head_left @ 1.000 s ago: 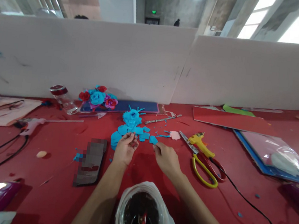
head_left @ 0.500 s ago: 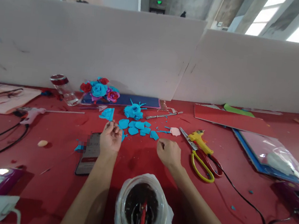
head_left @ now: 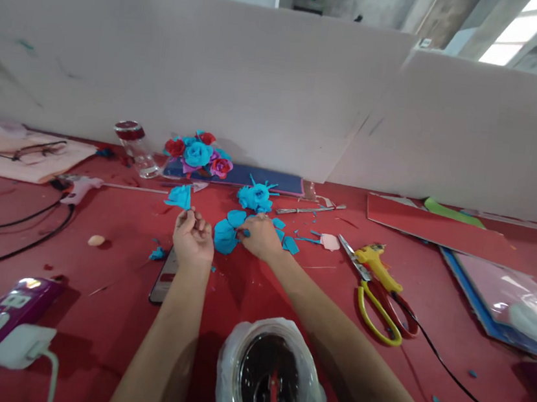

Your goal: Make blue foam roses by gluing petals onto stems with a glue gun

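Observation:
My left hand is closed in a pinch on the lower end of a partly formed blue paper flower, which points up and left. Over the loose petals, my right hand reaches in with its fingertips pressed together on a blue paper petal. A larger blue petal lies between the two hands, and more blue petals spread to the right, some hidden by the right hand. Just behind them sits a spiky blue paper flower. A phone lies partly under my left forearm.
Close in front stands a plastic-wrapped jar with a red stick in it. Scissors and a yellow glue gun lie on the right. A pink glue gun, a glass bottle and a paper bouquet are leftward.
My right hand has moved left and forward from beside the petals onto them. My left hand still holds the partial flower. The view has shifted slightly left.

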A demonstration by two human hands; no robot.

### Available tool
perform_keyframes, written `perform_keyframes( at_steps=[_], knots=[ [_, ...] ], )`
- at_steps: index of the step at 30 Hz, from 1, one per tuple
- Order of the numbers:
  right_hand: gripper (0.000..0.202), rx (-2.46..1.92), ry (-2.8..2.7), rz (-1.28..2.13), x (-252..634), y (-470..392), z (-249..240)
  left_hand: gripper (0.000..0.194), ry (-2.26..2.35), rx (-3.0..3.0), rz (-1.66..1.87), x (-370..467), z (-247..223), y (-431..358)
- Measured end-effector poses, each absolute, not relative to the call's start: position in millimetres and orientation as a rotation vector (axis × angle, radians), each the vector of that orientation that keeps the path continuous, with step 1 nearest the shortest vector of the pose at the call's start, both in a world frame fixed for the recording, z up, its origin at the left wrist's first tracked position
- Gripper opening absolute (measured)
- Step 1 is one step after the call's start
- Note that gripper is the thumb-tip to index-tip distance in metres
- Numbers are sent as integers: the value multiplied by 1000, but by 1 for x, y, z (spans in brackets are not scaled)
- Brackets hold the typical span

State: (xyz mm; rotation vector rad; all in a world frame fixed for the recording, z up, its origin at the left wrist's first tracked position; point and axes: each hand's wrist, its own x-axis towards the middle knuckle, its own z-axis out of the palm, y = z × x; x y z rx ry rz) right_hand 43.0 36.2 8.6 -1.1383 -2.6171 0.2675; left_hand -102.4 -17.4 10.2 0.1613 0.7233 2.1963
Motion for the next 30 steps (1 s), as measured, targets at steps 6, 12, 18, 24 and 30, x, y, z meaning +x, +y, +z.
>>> perform_keyframes(
  at_steps=[6,12,18,24,30],
  knots=[
    [21,-876,-2800,91,13,46,11,17,750,236,2213,-106,6,-17],
    [25,-967,-2681,167,13,50,10,18,697,204,2175,-105,5,-16],
    [15,-1351,-2059,806,31,52,1,21,724,241,2046,-97,3,-13],
    [9,-1322,-1830,1035,37,52,0,23,797,284,1918,-90,3,-12],
    [16,-1246,-1579,1276,48,40,13,24,795,320,1852,-76,2,-12]
  ],
)
